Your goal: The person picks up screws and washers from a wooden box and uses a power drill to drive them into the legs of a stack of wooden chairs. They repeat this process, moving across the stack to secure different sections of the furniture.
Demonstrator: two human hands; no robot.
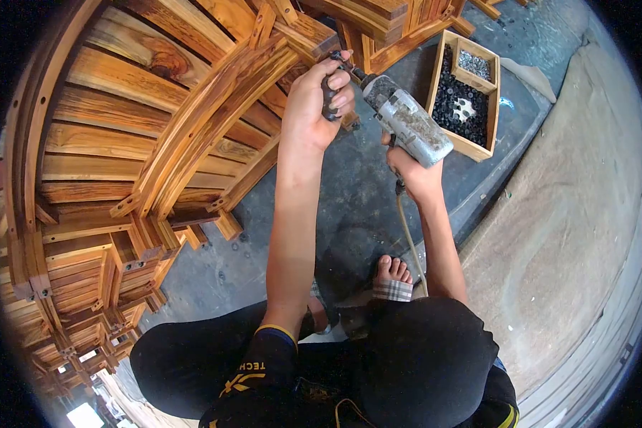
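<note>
The drill (406, 121) sits in the upper middle of the frame, slanting up and left from my right hand (415, 175), whose fingers are wrapped round its grip from below. Its body is grey metal, scuffed and speckled with grime, and a pale cord (409, 239) hangs from the handle down past my right forearm. My left hand (319, 100) is just left of the drill's nose, fingers curled tight around a dark handle (328, 96) at the front end, right where the tip meets the wood. That tip touches the end of a curved wooden rail (214, 121) belonging to a stack of slatted wooden furniture (121, 143) that fills the left half of the frame, its boards reddish-brown with a clear knot near the top.

To the right of the drill, close by, a wooden box (486, 100) lies on the dark floor (349, 192); it holds a heap of small black parts, and a smaller compartment at its far end holds silvery screws. At lower centre my foot in a sandal (392, 282) rests on the floor, above my black-clothed knees.
</note>
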